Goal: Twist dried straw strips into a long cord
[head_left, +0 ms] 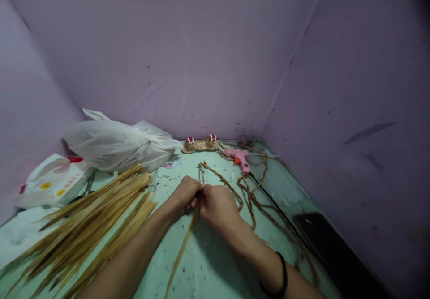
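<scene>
My left hand [187,193] and my right hand [217,202] meet above the middle of the table, fingers closed in a pinch. Between them they grip a braided plant-fibre cord [202,173]. A loose dry leaf strip [184,245] hangs from under the hands toward the table's front. The finished part of the cord runs up from the fingers, bends, then curves down to the right. My fingertips are mostly hidden behind the knuckles. A dark band circles my right wrist. Left of my hands lies a pile of dry leaf strips [97,214].
A pink glue gun [240,158] with a black cable lies at the right, among loops of braided cord [250,196]. Woven slippers [201,145] with beaded flowers stand by the wall. A white plastic bag [124,144], tissue pack [55,180] and dark phone-like slab [331,249] flank the green table.
</scene>
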Action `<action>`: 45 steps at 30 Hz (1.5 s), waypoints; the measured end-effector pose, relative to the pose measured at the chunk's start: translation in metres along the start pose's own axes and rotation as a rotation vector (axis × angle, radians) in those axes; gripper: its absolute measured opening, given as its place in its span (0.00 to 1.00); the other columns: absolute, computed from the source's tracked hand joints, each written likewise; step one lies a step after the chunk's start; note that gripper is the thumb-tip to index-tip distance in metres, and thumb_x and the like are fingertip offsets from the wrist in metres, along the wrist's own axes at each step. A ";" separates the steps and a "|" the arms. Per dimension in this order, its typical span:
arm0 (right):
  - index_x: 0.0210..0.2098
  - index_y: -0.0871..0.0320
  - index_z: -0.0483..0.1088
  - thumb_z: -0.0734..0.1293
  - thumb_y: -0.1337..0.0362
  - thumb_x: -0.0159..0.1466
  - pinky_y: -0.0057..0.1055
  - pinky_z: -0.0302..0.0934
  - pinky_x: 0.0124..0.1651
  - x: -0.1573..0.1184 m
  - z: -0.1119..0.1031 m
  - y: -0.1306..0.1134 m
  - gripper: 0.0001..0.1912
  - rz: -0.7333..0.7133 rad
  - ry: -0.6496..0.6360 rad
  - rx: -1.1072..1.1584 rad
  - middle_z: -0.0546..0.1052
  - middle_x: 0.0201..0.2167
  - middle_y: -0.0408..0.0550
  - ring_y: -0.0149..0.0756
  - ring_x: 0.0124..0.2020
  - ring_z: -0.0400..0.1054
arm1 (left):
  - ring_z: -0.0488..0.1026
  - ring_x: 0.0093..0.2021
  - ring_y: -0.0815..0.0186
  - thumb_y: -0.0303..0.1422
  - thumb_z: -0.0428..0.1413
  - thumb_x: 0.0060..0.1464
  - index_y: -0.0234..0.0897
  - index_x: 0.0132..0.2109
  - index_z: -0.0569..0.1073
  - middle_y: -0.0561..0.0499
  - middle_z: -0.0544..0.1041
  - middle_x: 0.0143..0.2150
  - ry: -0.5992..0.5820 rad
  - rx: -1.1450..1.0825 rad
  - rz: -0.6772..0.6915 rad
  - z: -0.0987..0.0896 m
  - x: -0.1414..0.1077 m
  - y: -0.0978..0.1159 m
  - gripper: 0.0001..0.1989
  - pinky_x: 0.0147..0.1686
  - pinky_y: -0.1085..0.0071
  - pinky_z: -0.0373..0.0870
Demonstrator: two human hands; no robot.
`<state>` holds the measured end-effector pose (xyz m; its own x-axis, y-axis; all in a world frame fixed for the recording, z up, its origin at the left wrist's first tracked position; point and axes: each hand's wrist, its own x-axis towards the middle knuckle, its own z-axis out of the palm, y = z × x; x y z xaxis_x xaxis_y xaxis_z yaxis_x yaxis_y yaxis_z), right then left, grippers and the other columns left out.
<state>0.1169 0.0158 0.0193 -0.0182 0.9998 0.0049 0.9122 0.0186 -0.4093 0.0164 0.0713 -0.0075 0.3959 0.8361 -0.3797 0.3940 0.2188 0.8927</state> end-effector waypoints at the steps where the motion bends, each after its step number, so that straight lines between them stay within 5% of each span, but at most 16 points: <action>1: 0.30 0.62 0.75 0.61 0.66 0.53 0.31 0.48 0.26 -0.001 0.001 -0.002 0.11 -0.017 -0.013 -0.008 0.76 0.28 0.61 0.43 0.27 0.68 | 0.49 0.08 0.76 0.29 0.44 0.37 0.35 0.12 0.58 0.55 0.55 0.06 -0.028 0.024 0.002 -0.002 0.000 0.000 0.11 0.11 0.77 0.42; 8: 0.22 0.61 0.73 0.63 0.68 0.49 0.28 0.46 0.23 0.009 -0.013 0.022 0.07 -0.033 -0.171 0.130 0.74 0.20 0.52 0.34 0.22 0.64 | 0.49 0.10 0.78 0.30 0.48 0.34 0.34 0.15 0.62 0.57 0.57 0.09 -0.168 -0.019 0.087 -0.008 0.004 -0.004 0.06 0.13 0.78 0.41; 12: 0.22 0.62 0.68 0.62 0.69 0.50 0.25 0.50 0.23 0.025 -0.014 0.043 0.04 0.226 -0.153 0.549 0.70 0.18 0.46 0.29 0.19 0.61 | 0.49 0.11 0.78 0.28 0.48 0.33 0.32 0.18 0.65 0.58 0.57 0.10 -0.142 -0.075 0.073 -0.005 0.004 -0.002 0.04 0.13 0.78 0.40; 17: 0.26 0.60 0.63 0.63 0.73 0.50 0.24 0.55 0.23 0.025 0.000 0.031 0.04 0.425 -0.404 1.121 0.67 0.17 0.41 0.26 0.17 0.60 | 0.49 0.11 0.78 0.29 0.48 0.34 0.33 0.16 0.62 0.57 0.56 0.09 -0.142 -0.042 0.079 -0.005 0.003 0.000 0.05 0.14 0.77 0.41; 25: 0.18 0.62 0.64 0.61 0.72 0.50 0.23 0.34 0.16 0.028 0.009 0.035 0.05 0.329 -0.314 1.023 0.54 0.08 0.35 0.20 0.11 0.42 | 0.47 0.12 0.77 0.30 0.47 0.35 0.34 0.15 0.62 0.59 0.52 0.09 -0.113 0.159 0.127 -0.008 0.001 0.003 0.07 0.15 0.76 0.41; 34: 0.16 0.63 0.66 0.64 0.70 0.44 0.23 0.39 0.18 0.028 0.015 0.040 0.03 0.302 -0.213 1.061 0.62 0.10 0.37 0.20 0.13 0.46 | 0.45 0.17 0.76 0.27 0.45 0.35 0.35 0.14 0.55 0.58 0.47 0.14 0.003 0.424 0.225 -0.009 -0.001 0.005 0.08 0.17 0.75 0.40; 45: 0.14 0.62 0.63 0.63 0.63 0.46 0.24 0.39 0.18 0.036 0.039 0.043 0.09 0.310 0.053 0.968 0.59 0.09 0.37 0.22 0.14 0.46 | 0.44 0.17 0.76 0.27 0.45 0.35 0.36 0.14 0.53 0.58 0.47 0.14 -0.031 0.289 0.271 -0.008 0.001 0.003 0.09 0.18 0.75 0.41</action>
<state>0.1397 0.0525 -0.0334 0.2018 0.9596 -0.1961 0.1501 -0.2282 -0.9620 0.0110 0.0769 -0.0037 0.5409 0.8274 -0.1507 0.4872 -0.1622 0.8581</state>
